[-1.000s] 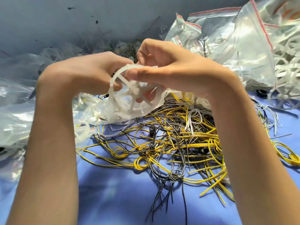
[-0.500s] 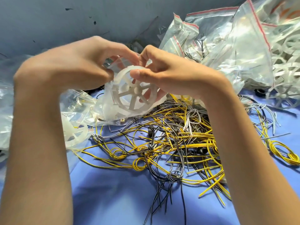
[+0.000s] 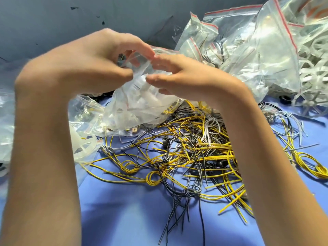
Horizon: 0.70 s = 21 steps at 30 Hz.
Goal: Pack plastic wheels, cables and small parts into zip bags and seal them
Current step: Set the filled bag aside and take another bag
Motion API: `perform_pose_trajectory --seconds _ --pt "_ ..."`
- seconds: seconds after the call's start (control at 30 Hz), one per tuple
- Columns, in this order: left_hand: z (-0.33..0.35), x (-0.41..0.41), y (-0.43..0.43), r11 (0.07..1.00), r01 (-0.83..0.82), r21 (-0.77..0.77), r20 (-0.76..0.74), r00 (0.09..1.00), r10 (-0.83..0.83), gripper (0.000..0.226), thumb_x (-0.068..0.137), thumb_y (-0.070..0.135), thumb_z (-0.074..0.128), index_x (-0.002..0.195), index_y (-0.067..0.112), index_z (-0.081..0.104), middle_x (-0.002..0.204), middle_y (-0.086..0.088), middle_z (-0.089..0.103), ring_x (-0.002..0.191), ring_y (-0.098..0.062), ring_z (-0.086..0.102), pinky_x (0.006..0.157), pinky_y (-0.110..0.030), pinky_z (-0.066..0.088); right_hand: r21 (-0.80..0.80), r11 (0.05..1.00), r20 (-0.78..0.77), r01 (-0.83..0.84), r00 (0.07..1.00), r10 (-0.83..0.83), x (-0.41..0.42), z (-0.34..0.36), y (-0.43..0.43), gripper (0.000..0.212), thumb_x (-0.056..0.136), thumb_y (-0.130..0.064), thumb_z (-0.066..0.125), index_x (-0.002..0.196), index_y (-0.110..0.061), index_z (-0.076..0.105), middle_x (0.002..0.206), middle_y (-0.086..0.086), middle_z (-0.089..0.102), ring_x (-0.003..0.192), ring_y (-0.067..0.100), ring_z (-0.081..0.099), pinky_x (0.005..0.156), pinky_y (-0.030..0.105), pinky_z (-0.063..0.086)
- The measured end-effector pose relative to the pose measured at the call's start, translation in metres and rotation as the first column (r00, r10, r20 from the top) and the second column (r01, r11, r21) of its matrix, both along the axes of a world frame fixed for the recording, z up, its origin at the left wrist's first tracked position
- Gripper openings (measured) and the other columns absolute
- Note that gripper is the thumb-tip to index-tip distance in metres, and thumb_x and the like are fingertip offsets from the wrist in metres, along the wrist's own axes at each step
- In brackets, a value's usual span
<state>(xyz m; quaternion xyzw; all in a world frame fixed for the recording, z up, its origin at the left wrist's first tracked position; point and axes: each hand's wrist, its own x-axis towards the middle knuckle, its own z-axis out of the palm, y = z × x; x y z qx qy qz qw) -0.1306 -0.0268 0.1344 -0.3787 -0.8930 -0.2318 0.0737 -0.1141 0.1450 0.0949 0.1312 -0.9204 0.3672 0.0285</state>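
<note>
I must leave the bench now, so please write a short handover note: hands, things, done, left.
Left hand pinches the top of the zip bag. Right hand is at its mouth; grip blurred.
A white wheel seems to be inside; the seal looks open.
Cables lie loose on the blue table; filled bags are piled at the back right.
Left: seal this bag, then bag the cables.

1 head cam, wide-angle; faces fwd+down; close over table [image 3: 124,219].
</note>
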Motion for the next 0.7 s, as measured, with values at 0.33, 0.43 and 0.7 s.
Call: perform_pose_trajectory --seconds 0.33,0.43,0.7 --pt "-0.01 -0.017 -0.004 0.963 -0.269 -0.016 -0.053 0.962 0.268 0.038 0.084 0.015 0.055 0.113 0.038 0.063 0.102 0.005 0.063 0.068 0.006 0.052 0.059 -0.017 0.033 -0.072 0.983 0.034 -0.171 0.984 0.174 0.014 0.007 0.006 0.023 0.093 -0.018 0.057 0.074 -0.01 0.065 0.066 0.001 0.067 0.052 0.005 0.058 0.05 0.013 0.043" --pt "-0.011 -0.021 -0.007 0.936 -0.35 0.028 -0.053 0.935 0.351 0.033 0.083 0.021 0.054 0.111 0.036 0.065 0.094 0.0 0.061 0.055 0.009 0.047 0.051 -0.016 0.027 0.056 0.976 0.235 -0.21 0.953 0.191 0.017 0.006 0.013 0.022 0.091 -0.025 0.061 0.076 -0.012 0.071 0.07 -0.002 0.073 0.056 0.002 0.064 0.051 0.009 0.045" --pt "-0.01 -0.022 -0.009 0.938 -0.346 0.007 -0.016 0.938 0.346 0.03 0.085 0.024 0.058 0.112 0.036 0.065 0.095 0.002 0.061 0.072 -0.009 0.05 0.061 -0.014 0.031 0.567 0.799 0.472 -0.201 0.874 -0.115 -0.006 -0.032 0.014 0.032 0.072 -0.044 0.078 0.097 -0.024 0.072 0.053 -0.017 0.065 0.047 -0.008 0.058 0.044 0.01 0.036"
